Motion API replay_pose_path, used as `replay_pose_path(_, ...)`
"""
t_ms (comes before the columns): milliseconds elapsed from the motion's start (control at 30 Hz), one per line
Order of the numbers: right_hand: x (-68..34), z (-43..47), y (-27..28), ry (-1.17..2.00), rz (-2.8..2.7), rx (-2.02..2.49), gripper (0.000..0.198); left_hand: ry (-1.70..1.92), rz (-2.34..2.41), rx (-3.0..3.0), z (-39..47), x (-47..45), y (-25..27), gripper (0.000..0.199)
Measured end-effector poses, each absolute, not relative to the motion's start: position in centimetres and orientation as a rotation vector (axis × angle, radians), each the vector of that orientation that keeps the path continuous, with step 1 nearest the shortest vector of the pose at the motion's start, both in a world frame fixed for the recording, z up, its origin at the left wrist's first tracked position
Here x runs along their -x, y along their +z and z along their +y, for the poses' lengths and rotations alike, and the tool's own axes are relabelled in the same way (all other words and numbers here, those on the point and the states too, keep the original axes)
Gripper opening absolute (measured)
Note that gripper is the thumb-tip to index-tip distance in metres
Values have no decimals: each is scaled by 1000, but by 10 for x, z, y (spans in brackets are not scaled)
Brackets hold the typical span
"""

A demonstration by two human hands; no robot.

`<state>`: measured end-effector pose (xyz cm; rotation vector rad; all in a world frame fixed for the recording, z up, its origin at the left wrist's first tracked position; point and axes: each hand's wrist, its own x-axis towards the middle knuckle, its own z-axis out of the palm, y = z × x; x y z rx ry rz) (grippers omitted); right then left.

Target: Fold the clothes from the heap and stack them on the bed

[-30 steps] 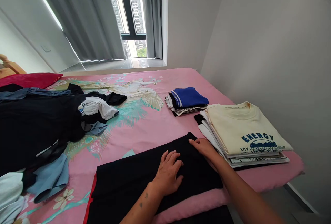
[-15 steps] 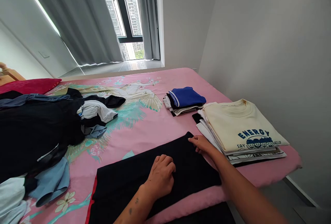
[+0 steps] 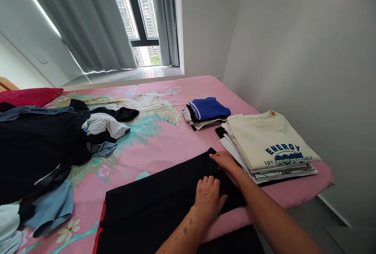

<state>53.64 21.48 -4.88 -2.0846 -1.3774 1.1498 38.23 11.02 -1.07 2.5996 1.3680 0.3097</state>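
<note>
Black trousers (image 3: 158, 191) lie spread across the near side of the bed, with a red edge at their left end. A second black part of them appears to hang at the bottom of the view. My left hand (image 3: 208, 194) rests palm down on the cloth, fingers stretched and thumb apart, holding nothing. At the far right corner of the trousers, my right hand (image 3: 223, 161) pinches the edge between thumb and fingers. Just beyond that hand stands a stack of folded shirts, topped by a cream T-shirt (image 3: 258, 138) with "ENERGY" printed on it.
Behind the shirts sits a smaller folded pile with a blue garment (image 3: 209, 108) on top. Loose dark clothes (image 3: 44, 140) and light blue denim (image 3: 54, 207) heap up at the left. A red pillow (image 3: 32, 95) lies on the pink floral bedsheet (image 3: 158, 148). A grey wall borders the right.
My left hand has slid right along the black cloth, and its fingers have flattened out. The right hand keeps its pinch on the corner. The view has shifted slightly.
</note>
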Motion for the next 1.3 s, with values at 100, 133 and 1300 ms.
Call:
replay_pose_path(100,-536,214,-48,1142,-1382,2086,37,325,1360,-2619,113,-385,-13,13)
replay_pose_path(133,-536,213,-48,1140,-1386,2082,35,342,1364,-2608,114,-385,-13,8)
replay_pose_path(1300,-484,183,-29,251,-1968,1955,43,557,1194,-2299,84,-366,-10,39)
